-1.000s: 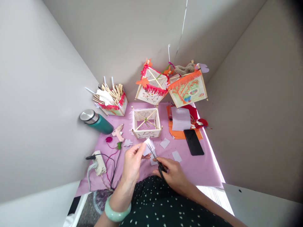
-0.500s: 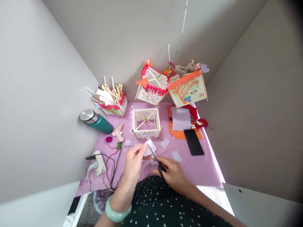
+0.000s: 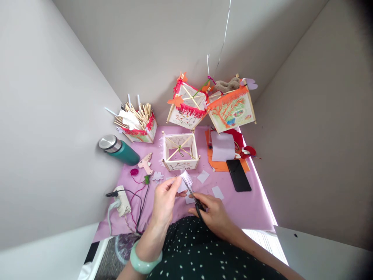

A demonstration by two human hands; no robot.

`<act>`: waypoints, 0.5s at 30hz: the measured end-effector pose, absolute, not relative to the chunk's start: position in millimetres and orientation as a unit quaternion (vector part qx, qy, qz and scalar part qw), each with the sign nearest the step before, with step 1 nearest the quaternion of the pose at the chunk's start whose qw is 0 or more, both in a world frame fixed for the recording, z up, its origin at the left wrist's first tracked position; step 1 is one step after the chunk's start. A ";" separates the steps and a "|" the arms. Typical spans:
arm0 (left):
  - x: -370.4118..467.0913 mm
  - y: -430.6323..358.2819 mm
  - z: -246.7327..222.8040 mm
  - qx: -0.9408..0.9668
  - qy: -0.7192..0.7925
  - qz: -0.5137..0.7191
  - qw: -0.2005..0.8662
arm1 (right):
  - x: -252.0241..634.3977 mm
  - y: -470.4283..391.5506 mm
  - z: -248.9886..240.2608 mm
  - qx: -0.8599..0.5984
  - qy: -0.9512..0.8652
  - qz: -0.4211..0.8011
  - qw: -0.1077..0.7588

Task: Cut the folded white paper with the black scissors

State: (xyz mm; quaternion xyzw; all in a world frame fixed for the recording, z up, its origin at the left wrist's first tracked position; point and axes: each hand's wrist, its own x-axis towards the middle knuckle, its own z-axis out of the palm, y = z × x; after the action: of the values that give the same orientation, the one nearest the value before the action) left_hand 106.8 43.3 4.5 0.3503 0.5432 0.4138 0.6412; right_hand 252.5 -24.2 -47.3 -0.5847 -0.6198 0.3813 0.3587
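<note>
My left hand (image 3: 164, 200) pinches a small pale lilac paper (image 3: 182, 186) whose far edge is cut into thin strips. In my right hand (image 3: 214, 214) are black-handled scissors (image 3: 199, 206), their blades at the strips. Just beyond the hands stands a square paper lantern frame (image 3: 182, 165) with crossed sticks on top and white fringe on its left side. Loose pale paper pieces (image 3: 203, 176) lie on the pink cloth (image 3: 241, 210) around the hands. A pale paper flower (image 3: 157, 176) lies left of the paper.
Two decorated lanterns (image 3: 231, 111) hang at the back. A box of sticks (image 3: 145, 134), teal bottle (image 3: 125, 152), glue gun (image 3: 145, 163) and power strip (image 3: 123, 202) are on the left. Coloured paper sheets (image 3: 223, 147) and a black phone (image 3: 239, 175) lie on the right.
The scissors have shifted very slightly at the fringed paper, and their handles look closer together. My left hand has hardly moved.
</note>
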 end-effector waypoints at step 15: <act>106.0 49.0 8.8 0.314 0.554 0.465 0.615 | 255.2 -25.9 -40.9 -0.556 -0.587 0.492 0.323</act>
State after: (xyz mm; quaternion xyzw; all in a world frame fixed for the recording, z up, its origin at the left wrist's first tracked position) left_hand 106.0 49.0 8.8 0.3143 0.5535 0.4648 0.6155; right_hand 255.2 -25.9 -40.9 -0.5562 -0.5867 0.4921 0.3228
